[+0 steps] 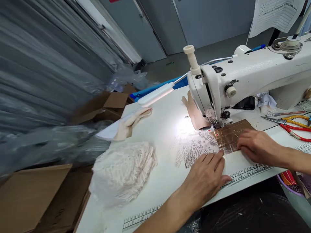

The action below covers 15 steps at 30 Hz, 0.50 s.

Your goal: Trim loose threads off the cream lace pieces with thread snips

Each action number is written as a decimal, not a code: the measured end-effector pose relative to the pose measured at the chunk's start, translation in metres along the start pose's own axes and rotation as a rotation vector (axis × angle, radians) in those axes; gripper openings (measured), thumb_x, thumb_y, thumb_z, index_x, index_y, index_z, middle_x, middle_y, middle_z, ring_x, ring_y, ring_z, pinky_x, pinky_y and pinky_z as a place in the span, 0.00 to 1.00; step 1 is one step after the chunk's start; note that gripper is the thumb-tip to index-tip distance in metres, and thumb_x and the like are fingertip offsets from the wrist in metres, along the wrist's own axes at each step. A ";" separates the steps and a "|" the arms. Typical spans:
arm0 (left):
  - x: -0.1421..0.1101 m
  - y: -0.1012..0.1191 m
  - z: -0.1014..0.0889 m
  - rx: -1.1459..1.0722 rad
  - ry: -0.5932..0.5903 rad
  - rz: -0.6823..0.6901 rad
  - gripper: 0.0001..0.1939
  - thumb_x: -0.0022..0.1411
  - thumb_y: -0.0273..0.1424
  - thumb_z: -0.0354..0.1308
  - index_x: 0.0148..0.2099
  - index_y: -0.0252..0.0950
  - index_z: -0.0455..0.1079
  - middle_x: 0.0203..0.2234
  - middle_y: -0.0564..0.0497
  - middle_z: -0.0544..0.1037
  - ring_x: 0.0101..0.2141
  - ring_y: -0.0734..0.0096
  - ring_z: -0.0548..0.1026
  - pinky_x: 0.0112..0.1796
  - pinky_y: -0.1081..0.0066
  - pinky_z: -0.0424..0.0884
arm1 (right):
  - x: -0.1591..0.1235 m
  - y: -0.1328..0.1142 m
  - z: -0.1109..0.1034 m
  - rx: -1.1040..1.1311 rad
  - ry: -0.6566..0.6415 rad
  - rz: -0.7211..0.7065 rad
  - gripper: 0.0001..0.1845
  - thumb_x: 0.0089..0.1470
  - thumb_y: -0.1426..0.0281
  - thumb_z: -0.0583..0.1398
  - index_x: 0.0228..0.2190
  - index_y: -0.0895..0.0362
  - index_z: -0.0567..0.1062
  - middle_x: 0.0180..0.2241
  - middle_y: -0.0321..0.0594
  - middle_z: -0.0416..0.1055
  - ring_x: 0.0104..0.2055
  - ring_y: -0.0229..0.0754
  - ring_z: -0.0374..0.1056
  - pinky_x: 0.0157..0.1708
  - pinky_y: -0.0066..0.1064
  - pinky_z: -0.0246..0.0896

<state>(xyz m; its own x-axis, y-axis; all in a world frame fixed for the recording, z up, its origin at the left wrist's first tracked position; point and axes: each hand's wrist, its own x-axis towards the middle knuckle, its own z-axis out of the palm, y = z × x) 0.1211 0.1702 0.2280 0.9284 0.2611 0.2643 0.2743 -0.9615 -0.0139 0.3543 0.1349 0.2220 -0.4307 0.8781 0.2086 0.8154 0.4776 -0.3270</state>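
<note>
White lace with long fringe (200, 144) lies just in front of the sewing machine's needle and presser foot (216, 123). My left hand (206, 176) rests at the near edge of the lace, fingers stretched flat and thumb apart. To its right, my right hand (261, 147) has its fingers bent together at the side of a brown, thread-strewn plate (225, 136). A thin pale strand runs across the plate between both hands. What the right fingers pinch, if anything, is hidden beneath them.
A heap of white lace (126, 171) sits at the table's left, near a beige cloth piece (126, 127). A lamp (155, 94) hangs over the table. Pliers with red handles (295, 132) and yellow-handled scissors (291, 119) lie right. Cardboard boxes (36, 194) stand beyond the left edge.
</note>
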 end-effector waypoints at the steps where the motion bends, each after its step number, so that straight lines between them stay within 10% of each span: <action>1: 0.000 0.002 -0.002 -0.033 -0.009 0.009 0.20 0.69 0.43 0.52 0.42 0.29 0.72 0.44 0.36 0.81 0.36 0.57 0.80 0.34 0.60 0.80 | -0.004 0.008 -0.004 0.042 0.019 0.031 0.13 0.54 0.80 0.53 0.26 0.58 0.75 0.27 0.43 0.75 0.31 0.43 0.67 0.33 0.33 0.61; 8: -0.003 -0.027 -0.016 -0.146 0.132 -0.093 0.09 0.69 0.26 0.52 0.43 0.28 0.73 0.38 0.39 0.82 0.37 0.61 0.81 0.35 0.63 0.81 | 0.023 0.011 0.001 0.257 0.030 0.073 0.14 0.54 0.79 0.53 0.32 0.58 0.78 0.33 0.42 0.77 0.35 0.42 0.70 0.37 0.33 0.64; 15: 0.007 -0.056 0.007 -0.508 0.030 -0.074 0.14 0.64 0.40 0.61 0.45 0.35 0.75 0.40 0.42 0.80 0.41 0.62 0.80 0.40 0.62 0.80 | 0.057 0.004 0.006 0.250 -0.113 0.026 0.13 0.55 0.79 0.54 0.36 0.59 0.78 0.37 0.46 0.76 0.36 0.43 0.70 0.36 0.33 0.62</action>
<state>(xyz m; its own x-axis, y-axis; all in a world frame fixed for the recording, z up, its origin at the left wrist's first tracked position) 0.1142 0.2262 0.2243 0.9016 0.3343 0.2746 0.1755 -0.8627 0.4743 0.3303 0.1874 0.2272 -0.4625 0.8812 0.0974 0.7124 0.4348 -0.5509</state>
